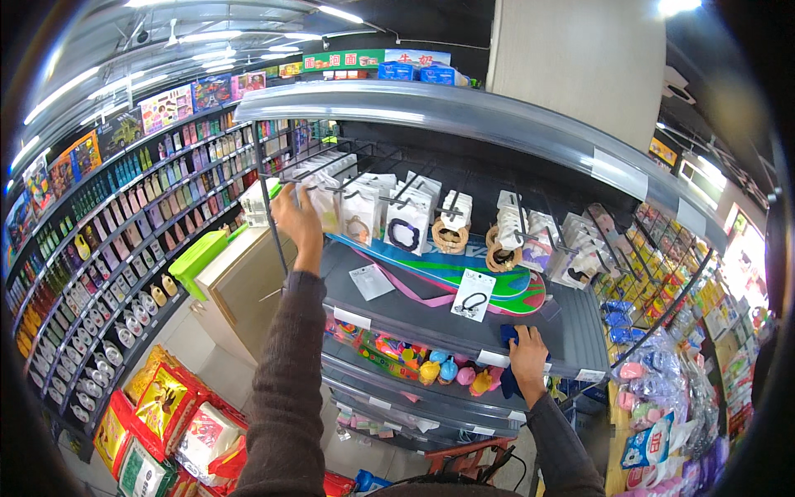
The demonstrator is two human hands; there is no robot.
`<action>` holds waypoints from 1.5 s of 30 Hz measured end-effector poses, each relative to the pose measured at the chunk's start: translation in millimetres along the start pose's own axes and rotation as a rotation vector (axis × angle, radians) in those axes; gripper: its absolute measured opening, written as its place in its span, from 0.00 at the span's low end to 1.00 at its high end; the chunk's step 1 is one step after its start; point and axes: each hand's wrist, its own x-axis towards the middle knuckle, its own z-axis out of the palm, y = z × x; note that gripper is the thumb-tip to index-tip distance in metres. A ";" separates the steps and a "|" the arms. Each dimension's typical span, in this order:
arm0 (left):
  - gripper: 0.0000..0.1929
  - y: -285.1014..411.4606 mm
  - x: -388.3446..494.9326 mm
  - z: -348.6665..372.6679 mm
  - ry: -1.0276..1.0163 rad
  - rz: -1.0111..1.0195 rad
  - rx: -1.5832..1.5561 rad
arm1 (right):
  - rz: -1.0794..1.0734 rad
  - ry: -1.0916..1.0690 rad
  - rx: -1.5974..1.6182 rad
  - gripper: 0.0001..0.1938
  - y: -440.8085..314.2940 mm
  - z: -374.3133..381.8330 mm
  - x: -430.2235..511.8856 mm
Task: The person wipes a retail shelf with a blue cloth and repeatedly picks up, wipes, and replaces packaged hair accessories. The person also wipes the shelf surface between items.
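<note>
My left hand (pixel 298 217) is raised at the left end of the display rack, at the front of a row of white carded packs (pixel 320 196) on metal hooks. Its fingertips touch or nearly touch the packs and a hook; whether they grip anything is unclear. With my right hand (pixel 528 363) I hold a dark blue cloth (pixel 509 335) against the front edge of the grey shelf (pixel 428 329). Lying on that shelf are a carded black hair tie (pixel 475 298), a white card (pixel 371 281) and colourful paddle-shaped boards (pixel 522 292) with a pink strap.
Carded hair ties (pixel 407 230) and tan coil bands (pixel 450 236) hang above the shelf. Small duck-like toys (pixel 448 371) sit one level lower. A wooden cabinet (pixel 242 286) with a green basket (pixel 197 261) stands left. Red and yellow sacks (pixel 163 404) lie on the floor.
</note>
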 end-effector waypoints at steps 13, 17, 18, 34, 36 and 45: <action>0.37 152.3 -283.4 -22.3 -1.185 -0.064 0.021 | 0.009 -0.003 0.001 0.18 6.0 0.0 -2.9; 0.39 151.8 -286.9 -3.3 -1.213 -0.185 0.093 | 0.006 -0.007 0.027 0.17 6.2 2.6 -3.2; 0.37 149.2 -285.8 -1.2 -1.209 -0.235 0.047 | 0.006 0.001 0.028 0.17 5.9 1.4 -3.5; 0.13 94.0 -277.5 -187.7 -1.295 -1.302 -1.087 | -0.132 0.030 0.335 0.15 -17.2 -26.7 -3.2; 0.19 98.9 -277.8 -194.6 -1.290 -1.332 -1.064 | -0.187 0.063 0.489 0.16 -69.3 -46.5 -5.9; 0.33 145.2 -244.1 -260.5 -1.383 -0.946 -0.864 | -0.013 -0.039 0.359 0.13 -157.3 -44.4 -5.3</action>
